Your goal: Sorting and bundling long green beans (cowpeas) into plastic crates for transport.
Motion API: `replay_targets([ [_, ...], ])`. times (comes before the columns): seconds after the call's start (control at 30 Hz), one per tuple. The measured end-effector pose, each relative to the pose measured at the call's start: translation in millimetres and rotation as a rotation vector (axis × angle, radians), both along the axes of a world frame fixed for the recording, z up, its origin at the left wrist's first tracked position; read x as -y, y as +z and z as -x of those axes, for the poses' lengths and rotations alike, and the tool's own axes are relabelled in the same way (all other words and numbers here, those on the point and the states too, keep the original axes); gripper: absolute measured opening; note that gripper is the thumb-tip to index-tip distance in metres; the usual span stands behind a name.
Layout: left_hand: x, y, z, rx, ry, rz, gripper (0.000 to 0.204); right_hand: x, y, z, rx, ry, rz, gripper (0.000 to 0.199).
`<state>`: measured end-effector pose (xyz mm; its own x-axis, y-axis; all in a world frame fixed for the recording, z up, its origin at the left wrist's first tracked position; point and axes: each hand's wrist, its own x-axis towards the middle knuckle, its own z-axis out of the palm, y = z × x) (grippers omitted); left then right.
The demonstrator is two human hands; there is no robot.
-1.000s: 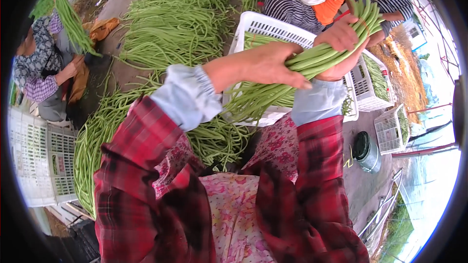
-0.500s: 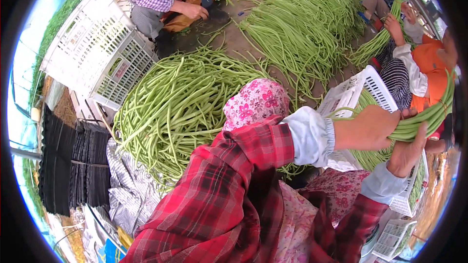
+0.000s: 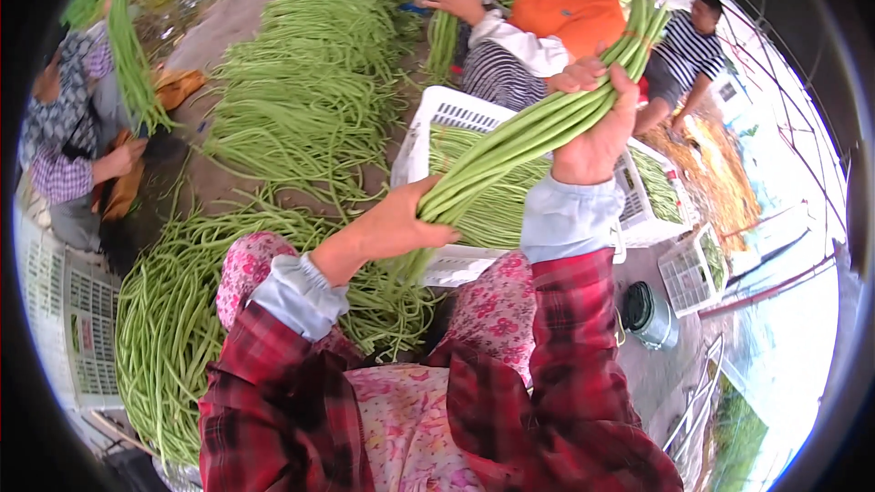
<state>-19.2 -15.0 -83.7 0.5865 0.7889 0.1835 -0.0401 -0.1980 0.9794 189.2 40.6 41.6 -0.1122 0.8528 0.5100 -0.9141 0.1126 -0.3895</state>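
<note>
A bundle of long green beans (image 3: 524,148) slants across in front of me, its upper end to the right. My left hand (image 3: 387,221) is closed round its lower part. Farther up, my right hand (image 3: 602,123) grips the bundle, fingers wrapped round it. What looks like a thin tie circles the beans near the upper end. Under the bundle stands a white plastic crate (image 3: 417,138) with long beans lying lengthwise inside. A large loose heap of long beans (image 3: 169,319) lies to my left, by my knee.
Beyond the crate, long beans (image 3: 305,64) lie in rows on the floor. A person in orange (image 3: 570,14) and a person in a checked sleeve (image 3: 68,146) hold beans. White crates (image 3: 91,328) stand at left. A bucket (image 3: 658,328) and another crate (image 3: 684,273) are at right.
My view has swung right. The bundle, held out at the far right before, is now over the crate, and my hands have moved apart along it.
</note>
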Motion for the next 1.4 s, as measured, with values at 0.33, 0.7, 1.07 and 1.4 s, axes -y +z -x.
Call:
replay_targets([
  [0.33,2.5,-38.3,8.7,-0.218,0.073,-0.128,0.053,-4.2,-22.9,-69.1,-0.158,-0.070,0.080,0.017],
  [0.7,2.8,-37.1,24.8,-0.244,0.019,0.133,0.044,-5.7,-28.0,-117.7,-0.138,-0.107,-0.008,0.020],
  [1.07,-6.6,-58.0,17.8,-0.440,0.189,-0.312,0.035,1.2,-49.9,-141.2,-0.136,-0.380,0.107,0.010],
  [1.4,-9.6,-103.6,-8.6,-0.735,0.281,-0.332,0.057,12.1,-114.4,-147.1,-0.076,-0.718,0.248,0.006],
])
